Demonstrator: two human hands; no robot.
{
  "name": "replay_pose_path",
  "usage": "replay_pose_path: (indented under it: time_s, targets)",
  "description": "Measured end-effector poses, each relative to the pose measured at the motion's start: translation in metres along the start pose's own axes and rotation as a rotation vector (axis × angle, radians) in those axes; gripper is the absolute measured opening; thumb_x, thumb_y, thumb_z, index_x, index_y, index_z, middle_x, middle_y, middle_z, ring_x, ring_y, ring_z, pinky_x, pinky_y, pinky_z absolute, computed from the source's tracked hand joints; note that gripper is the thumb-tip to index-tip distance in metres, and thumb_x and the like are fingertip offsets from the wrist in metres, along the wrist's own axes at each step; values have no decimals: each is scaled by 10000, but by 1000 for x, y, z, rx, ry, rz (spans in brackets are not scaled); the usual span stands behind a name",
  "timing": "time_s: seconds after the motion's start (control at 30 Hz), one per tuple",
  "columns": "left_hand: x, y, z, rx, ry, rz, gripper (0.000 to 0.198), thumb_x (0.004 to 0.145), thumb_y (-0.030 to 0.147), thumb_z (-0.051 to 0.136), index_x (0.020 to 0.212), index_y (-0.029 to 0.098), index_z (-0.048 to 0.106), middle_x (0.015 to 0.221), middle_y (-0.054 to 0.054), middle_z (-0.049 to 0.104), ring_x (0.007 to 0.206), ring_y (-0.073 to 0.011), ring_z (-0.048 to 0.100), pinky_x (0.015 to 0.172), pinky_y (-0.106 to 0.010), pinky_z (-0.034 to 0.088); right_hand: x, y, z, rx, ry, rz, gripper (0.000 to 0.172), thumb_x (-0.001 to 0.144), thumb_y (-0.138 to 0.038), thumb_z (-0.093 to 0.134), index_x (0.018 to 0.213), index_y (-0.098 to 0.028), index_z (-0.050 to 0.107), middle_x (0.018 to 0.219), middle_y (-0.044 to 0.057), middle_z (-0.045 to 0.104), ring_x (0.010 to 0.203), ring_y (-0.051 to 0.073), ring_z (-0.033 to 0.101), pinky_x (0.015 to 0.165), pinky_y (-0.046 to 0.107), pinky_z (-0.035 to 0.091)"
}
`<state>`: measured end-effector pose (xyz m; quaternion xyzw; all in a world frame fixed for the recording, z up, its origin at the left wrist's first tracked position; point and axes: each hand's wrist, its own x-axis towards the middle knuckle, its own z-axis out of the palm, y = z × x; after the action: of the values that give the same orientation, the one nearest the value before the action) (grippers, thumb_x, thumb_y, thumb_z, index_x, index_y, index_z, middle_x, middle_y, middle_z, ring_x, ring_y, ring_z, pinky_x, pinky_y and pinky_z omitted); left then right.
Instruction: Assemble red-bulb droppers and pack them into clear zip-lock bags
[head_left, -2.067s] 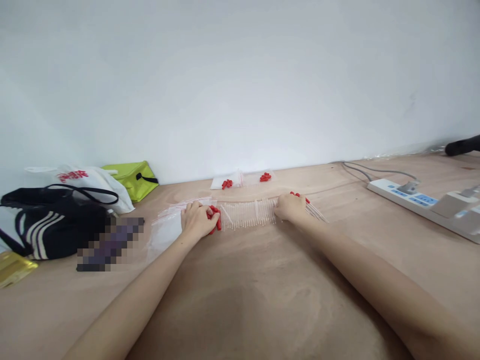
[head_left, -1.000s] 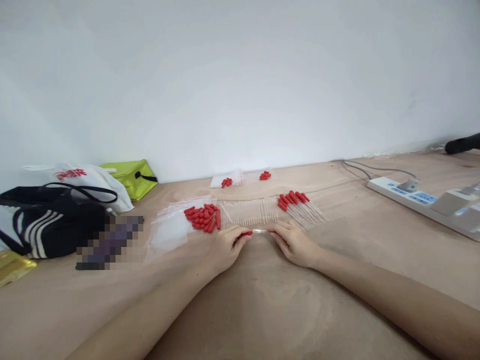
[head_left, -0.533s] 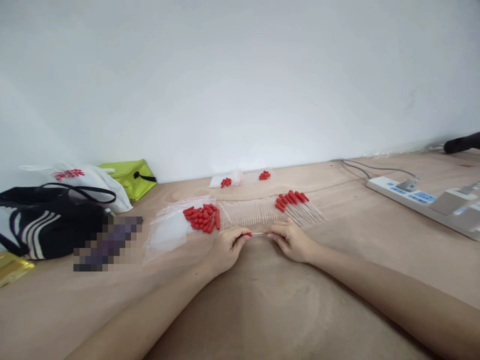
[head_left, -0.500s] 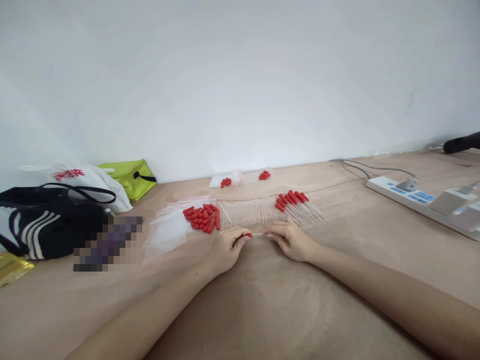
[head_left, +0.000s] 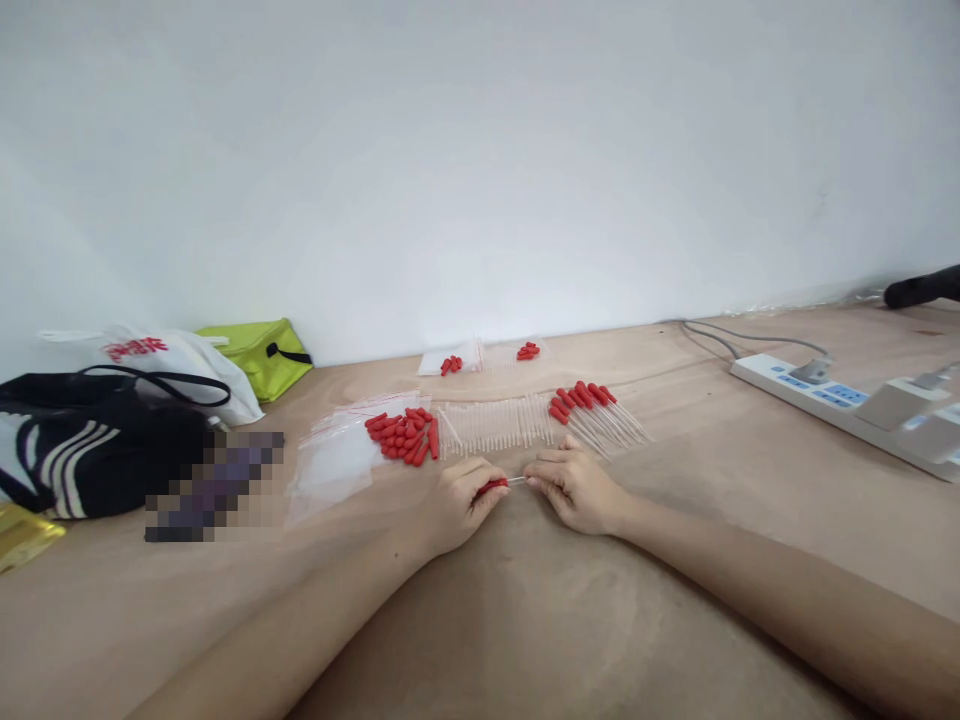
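My left hand (head_left: 457, 503) pinches a red rubber cap (head_left: 493, 485) low over the wooden table. My right hand (head_left: 574, 489) pinches a thin clear glass tube (head_left: 515, 481) whose end meets that cap between the two hands. Just beyond the hands lie a heap of loose red caps (head_left: 403, 436), a row of bare clear tubes (head_left: 495, 424) and a fan of capped droppers (head_left: 596, 409). Empty clear zip bags (head_left: 334, 458) lie left of the caps.
Two small bags holding red caps (head_left: 486, 355) sit by the white wall. A black striped bag (head_left: 90, 452), a white bag (head_left: 169, 362) and a green pouch (head_left: 261, 355) crowd the left. A white power strip (head_left: 840, 405) with plugs and cable lies at the right.
Both hands left the piles, came together near me with a cap and a tube, and have since drawn slightly closer to me, the gap between cap and fingers shrinking.
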<state>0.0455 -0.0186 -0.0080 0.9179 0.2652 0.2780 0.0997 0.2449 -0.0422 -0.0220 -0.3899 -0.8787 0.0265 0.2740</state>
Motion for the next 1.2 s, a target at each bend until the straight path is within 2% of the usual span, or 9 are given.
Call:
replay_pose_path:
  time_s: [0.27,0.37,0.5,0.6,0.7,0.8,1.0,1.2]
  targets:
    - [2,1,0,13,-17,51,165,851,209,424,784,150,563,743,-43,591,684,-138,547,638,-243,435,3,-6,3,9,-1,9,231,849,-152,357,752,-161,566,663,0,574,607,103,464,629,268,224]
    - [3,-2,1,11,-17,52,163,852,211,424,797,157,567,745,-39,593,697,-142,555,659,-252,442,5,-8,1,-46,4,21,231,854,-193,375,787,-173,594,707,12,582,665,118,470,638,278,221]
    - [1,-12,0,35,66,-13,166,838,237,460,965,177,549,883,-53,593,823,-165,555,755,-290,444,7,0,-8,-243,52,21,201,818,-234,443,757,-186,629,760,42,598,744,155,468,674,313,212]
    - [-3,-20,-1,68,128,-137,306,807,249,504,1104,185,477,937,-60,557,848,-172,543,761,-305,451,7,19,-18,-305,163,237,213,810,-246,435,758,-193,634,770,44,616,764,163,494,681,311,222]
    - [-5,-25,-2,69,80,-206,239,795,236,510,1028,185,517,873,-41,547,766,-154,548,708,-290,463,5,44,-25,-289,292,567,226,805,-290,417,811,-212,629,813,34,638,795,177,526,690,306,241]
    - [-4,-24,-3,67,39,-227,165,792,231,509,936,171,562,838,-41,554,738,-152,551,683,-285,460,3,62,-27,-291,279,755,224,785,-322,427,847,-213,612,794,34,646,792,195,543,699,316,253]
    - [-1,-20,-4,88,19,-242,121,793,225,504,830,163,601,780,-37,571,714,-152,541,656,-276,442,1,76,-21,-366,200,864,215,776,-357,436,789,-195,576,756,42,637,782,207,546,694,330,249]
    - [0,-21,-6,77,2,-267,123,785,232,511,821,163,606,793,-38,584,728,-154,550,660,-265,434,9,69,-21,-419,229,780,279,790,-400,413,731,-190,586,832,55,631,805,206,532,722,348,240]
